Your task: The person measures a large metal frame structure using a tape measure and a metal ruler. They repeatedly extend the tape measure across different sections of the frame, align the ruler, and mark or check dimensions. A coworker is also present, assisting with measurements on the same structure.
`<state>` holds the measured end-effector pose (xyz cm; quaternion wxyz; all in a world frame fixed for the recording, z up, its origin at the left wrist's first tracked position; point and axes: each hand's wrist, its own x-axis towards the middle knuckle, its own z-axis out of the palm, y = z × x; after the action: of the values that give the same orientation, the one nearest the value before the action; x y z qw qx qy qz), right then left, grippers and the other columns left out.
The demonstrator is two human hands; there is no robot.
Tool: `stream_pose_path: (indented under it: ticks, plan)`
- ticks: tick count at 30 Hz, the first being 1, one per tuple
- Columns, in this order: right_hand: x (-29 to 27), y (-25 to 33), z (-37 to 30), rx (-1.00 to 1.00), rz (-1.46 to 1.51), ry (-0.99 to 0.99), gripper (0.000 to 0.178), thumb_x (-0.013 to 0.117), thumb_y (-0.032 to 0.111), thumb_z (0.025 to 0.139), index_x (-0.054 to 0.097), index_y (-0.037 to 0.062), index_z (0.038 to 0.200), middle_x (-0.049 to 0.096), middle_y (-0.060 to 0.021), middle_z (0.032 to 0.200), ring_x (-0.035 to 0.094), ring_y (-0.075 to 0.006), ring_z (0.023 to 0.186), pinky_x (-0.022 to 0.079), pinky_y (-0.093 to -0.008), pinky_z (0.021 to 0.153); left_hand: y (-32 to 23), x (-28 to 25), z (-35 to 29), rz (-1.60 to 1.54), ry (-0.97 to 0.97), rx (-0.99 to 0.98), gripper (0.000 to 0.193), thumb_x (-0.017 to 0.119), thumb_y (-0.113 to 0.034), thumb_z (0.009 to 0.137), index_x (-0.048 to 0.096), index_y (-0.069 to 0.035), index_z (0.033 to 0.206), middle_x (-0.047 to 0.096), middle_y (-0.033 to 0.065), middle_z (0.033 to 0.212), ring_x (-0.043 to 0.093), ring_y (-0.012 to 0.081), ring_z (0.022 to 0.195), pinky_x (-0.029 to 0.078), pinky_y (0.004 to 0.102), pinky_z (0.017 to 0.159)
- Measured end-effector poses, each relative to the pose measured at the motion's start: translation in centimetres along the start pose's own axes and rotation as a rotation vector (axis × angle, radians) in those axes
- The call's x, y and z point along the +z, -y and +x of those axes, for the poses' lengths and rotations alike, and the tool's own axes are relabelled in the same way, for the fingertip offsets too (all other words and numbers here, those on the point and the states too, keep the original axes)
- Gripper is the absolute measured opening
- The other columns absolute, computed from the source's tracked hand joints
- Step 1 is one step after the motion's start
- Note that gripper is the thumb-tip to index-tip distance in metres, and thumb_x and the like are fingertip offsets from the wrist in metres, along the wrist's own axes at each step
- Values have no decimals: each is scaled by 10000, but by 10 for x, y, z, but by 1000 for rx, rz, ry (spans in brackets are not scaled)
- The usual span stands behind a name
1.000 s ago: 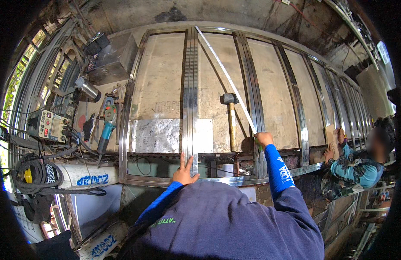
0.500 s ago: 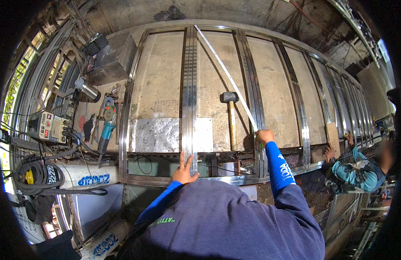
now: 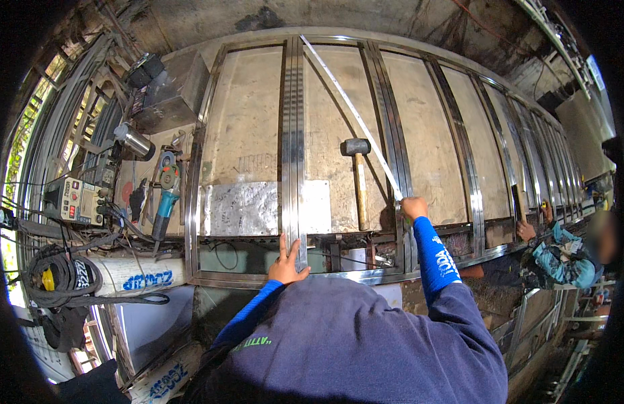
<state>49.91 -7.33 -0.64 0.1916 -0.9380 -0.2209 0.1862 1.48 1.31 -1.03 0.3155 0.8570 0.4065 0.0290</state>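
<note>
A long metal frame with shiny square-tube bars (image 3: 293,135) lies flat in front of me. My left hand (image 3: 288,264) rests on its near end, fingers apart, touching the bars there. At another upright of the frame, my right hand (image 3: 413,208) is closed round a tape measure whose case is mostly hidden. The white tape blade (image 3: 352,111) runs slantwise from this hand to the far rail, left of it. Between the bars a mallet (image 3: 357,149) with a black head and wooden handle lies just left of the blade.
A teal angle grinder (image 3: 166,202) and a steel box (image 3: 172,91) are at the left. A control box (image 3: 80,200), coiled cables (image 3: 56,269) and a white cylinder (image 3: 133,276) stand nearer. At the right, a co-worker's hand (image 3: 525,231) is beside a narrow brown piece (image 3: 520,202).
My hands hold nearly the same places and the tape stays stretched. The co-worker's hand at the right has shifted, and the brown piece there now shows narrower. The view has moved slightly.
</note>
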Motion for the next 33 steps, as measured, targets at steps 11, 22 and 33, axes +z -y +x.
stream_pose_path:
  ticks: [11,22,33]
  plan:
    - [-17,34,-34,71,23,-42,306,646,274,795,780,11,876,713,-288,966,696,-458,996,552,-495,903,-45,-7,14,146,40,-245,1238,865,-405,688,142,-15,1614,55,354,1641,487,549,1308,567,526,933]
    - [-5,11,-8,59,-27,14,373,636,255,790,756,-58,954,692,-339,1032,680,-499,1020,544,-522,922,-56,5,16,40,0,-285,1123,829,-161,667,197,-16,1583,17,344,1630,35,584,1517,344,797,1052]
    - [-12,12,-9,21,22,-23,352,612,258,812,754,-40,934,682,-335,1010,662,-505,1026,530,-527,927,-45,7,16,2,-35,-152,1102,845,-162,642,248,37,1547,122,218,1666,86,561,1515,217,656,1215]
